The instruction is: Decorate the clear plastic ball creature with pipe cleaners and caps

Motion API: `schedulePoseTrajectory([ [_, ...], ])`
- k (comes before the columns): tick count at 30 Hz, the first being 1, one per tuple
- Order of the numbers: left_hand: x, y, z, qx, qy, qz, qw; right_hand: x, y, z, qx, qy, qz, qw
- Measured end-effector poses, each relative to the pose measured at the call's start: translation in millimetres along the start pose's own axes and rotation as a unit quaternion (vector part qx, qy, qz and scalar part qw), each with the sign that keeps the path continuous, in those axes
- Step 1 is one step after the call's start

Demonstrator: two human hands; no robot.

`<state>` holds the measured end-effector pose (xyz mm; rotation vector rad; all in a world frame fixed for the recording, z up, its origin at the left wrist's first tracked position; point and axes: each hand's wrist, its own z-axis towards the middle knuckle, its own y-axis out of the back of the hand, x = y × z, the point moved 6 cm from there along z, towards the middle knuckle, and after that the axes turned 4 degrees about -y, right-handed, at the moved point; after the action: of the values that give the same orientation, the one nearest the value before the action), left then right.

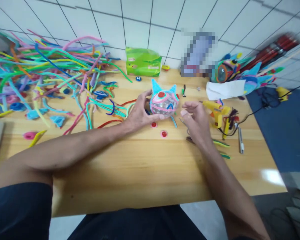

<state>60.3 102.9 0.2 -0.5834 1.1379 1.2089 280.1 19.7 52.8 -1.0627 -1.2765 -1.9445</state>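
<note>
My left hand grips a clear ball from its left side, thumb below it. The ball is wrapped in pink and blue pipe cleaners, with two pointed blue ears on top and red round pieces like eyes. To its right, apart from it, my right hand is closed with thumb and forefinger together; whatever is in that pinch is too small or blurred to tell. On the table below the ball lie two red discs with pink rims, one near my left thumb and another farther right. Pliers lie partly hidden under my right wrist.
Many loose pipe cleaners cover the table's left side. A green tissue pack stands at the back. On the right are a yellow glue gun with a black cord, a utility knife, white paper and finished-looking pipe-cleaner figures.
</note>
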Motion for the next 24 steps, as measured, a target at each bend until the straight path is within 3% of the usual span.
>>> schedulePoseTrajectory([
  [3,-6.7,-0.7,2.2,0.020,-0.009,0.037,0.999,-22.5,-16.4,1.6,0.023,-0.019,0.032,0.999],
  [7,-9.5,-0.4,4.4,0.041,-0.017,0.061,0.997,-26.2,-31.3,-2.8,0.033,-0.017,0.046,0.998],
  [14,-12.1,-4.1,2.2,0.071,0.003,0.012,0.997,-18.5,-32.3,-9.3,0.010,0.003,0.030,0.999],
  [18,-15.1,-3.8,0.6,0.058,0.043,-0.012,0.997,-6.9,-32.8,-14.6,-0.005,0.010,0.020,1.000],
  [24,-8.9,-8.4,-0.1,0.052,0.055,-0.039,0.996,1.9,-32.7,-17.1,-0.041,0.019,-0.003,0.999],
])
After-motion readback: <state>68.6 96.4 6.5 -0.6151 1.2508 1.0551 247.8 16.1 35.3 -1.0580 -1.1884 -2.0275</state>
